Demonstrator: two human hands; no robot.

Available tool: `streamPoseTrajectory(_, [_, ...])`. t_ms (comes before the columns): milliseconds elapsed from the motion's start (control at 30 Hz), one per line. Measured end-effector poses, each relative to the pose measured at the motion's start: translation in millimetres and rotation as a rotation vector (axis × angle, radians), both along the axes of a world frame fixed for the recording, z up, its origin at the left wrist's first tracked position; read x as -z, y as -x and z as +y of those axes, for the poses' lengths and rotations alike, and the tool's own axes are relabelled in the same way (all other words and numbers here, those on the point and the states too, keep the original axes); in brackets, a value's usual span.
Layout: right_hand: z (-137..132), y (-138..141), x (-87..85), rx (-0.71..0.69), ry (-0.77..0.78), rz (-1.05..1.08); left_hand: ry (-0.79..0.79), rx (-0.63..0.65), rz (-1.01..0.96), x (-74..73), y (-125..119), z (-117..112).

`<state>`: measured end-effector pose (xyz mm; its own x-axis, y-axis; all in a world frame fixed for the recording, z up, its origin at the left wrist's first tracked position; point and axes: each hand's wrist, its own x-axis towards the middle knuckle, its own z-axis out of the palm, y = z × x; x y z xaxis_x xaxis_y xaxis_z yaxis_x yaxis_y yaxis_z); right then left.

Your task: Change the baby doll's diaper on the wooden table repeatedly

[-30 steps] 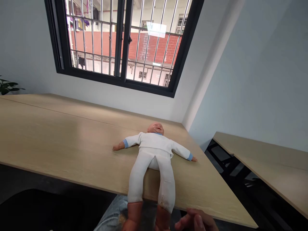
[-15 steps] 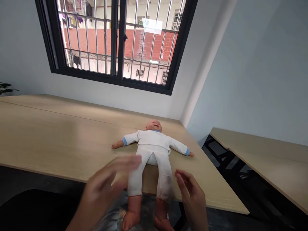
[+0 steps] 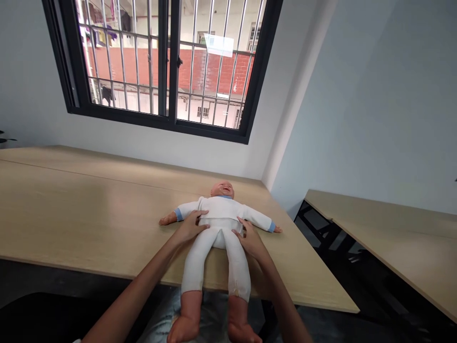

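A baby doll (image 3: 221,209) lies on its back on the wooden table (image 3: 107,209), its head toward the window and its lower legs hanging over the front edge. It wears a white top with blue collar and cuffs over a white body and legs; the feet are bare. My left hand (image 3: 193,226) grips the doll's waist and hip from the left, thumb and fingers parted along its side. On the opposite side, my right hand (image 3: 248,236) holds the waist at the hem of the top, its fingertips resting on the fabric.
A barred window (image 3: 167,62) with a dark frame is in the wall behind the table. To the right stands a second table (image 3: 385,233), with a dark gap between the two. Plant leaves (image 3: 5,139) show at the far left edge.
Both hands have moved forward from above the doll's legs to its waist and now touch it. The view has shifted slightly; the doll stays lying in place.
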<state>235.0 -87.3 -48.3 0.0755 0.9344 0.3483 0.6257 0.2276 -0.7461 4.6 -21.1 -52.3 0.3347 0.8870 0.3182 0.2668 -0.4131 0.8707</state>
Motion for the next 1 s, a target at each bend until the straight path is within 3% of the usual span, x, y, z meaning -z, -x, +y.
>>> streamPoseTrajectory(133, [1,4,4.4,0.073,-0.076,-0.124,-0.108,-0.156,0.013,5.8,-10,-2])
streamPoseTrajectory(333, [0,6,5.0,0.128,-0.131,-0.223,-0.159,-0.244,0.052,-0.4,-17,-14])
streamPoseTrajectory(600, [-10,0,-3.6,0.119,-0.134,0.006,-0.091,-0.212,-0.059,-7.3,4,-21])
streamPoseTrajectory(700, [-36,-5,-12.7,0.158,-0.102,0.19,0.0,-0.246,-0.162,-17.3,23,-51])
streamPoseTrajectory(800, [-81,-9,-17.4,0.17,-0.032,0.295,0.081,-0.228,-0.115,-24.4,41,-102])
streamPoseTrajectory(900, [-128,-7,-12.5,0.134,0.075,0.268,0.123,-0.031,0.027,-22.8,51,-152])
streamPoseTrajectory(1000, [-159,3,2.9,0.01,0.19,0.158,0.182,0.087,0.162,-12.7,50,-185])
